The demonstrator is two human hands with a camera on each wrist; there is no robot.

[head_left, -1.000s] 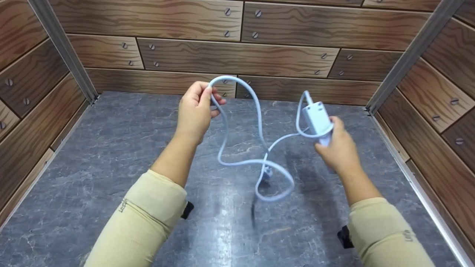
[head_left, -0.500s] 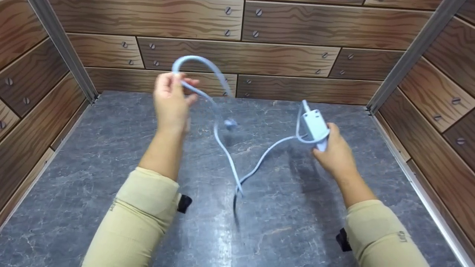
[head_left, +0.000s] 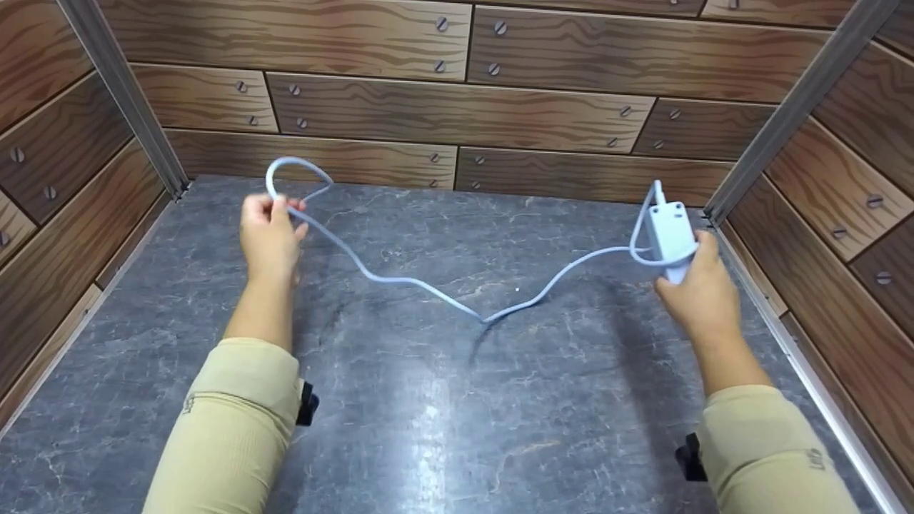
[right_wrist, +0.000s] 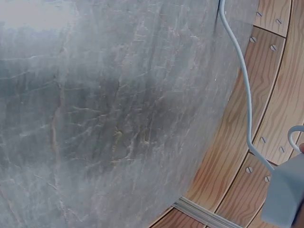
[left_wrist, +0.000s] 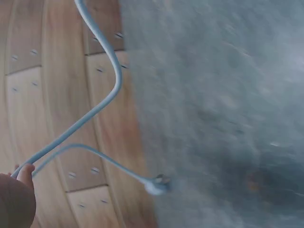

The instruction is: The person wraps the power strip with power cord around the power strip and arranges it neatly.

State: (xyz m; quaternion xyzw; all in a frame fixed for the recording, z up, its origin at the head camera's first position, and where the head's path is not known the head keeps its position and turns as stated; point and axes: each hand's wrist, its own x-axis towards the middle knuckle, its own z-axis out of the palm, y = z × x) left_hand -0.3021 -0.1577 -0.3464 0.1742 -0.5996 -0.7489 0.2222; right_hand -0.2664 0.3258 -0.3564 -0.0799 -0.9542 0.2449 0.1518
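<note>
The top (head_left: 543,442) is dark grey, marbled with thin pale veins, and shines where light strikes it. Flat walls (head_left: 357,36) with a brown plank pattern and screw-head marks stand at the back and sides, with straight metal posts (head_left: 792,107) at the far corners. The sleeves (head_left: 214,442) are pale yellow fabric.

The cord (head_left: 407,280) is smooth, round and pale blue. It hangs between the two hands in a shallow V; whether its low point touches the top is hard to tell. The left hand (head_left: 270,235) pinches it between thumb and fingers, and beyond them it bends into a loop. In the left wrist view its end carries a rounded plug (left_wrist: 156,185), blurred.

The right hand (head_left: 703,289) grips the lower end of the block (head_left: 671,232), a pale, box-shaped piece with small dark holes, held tilted above the top. A turn of cord wraps around it.
</note>
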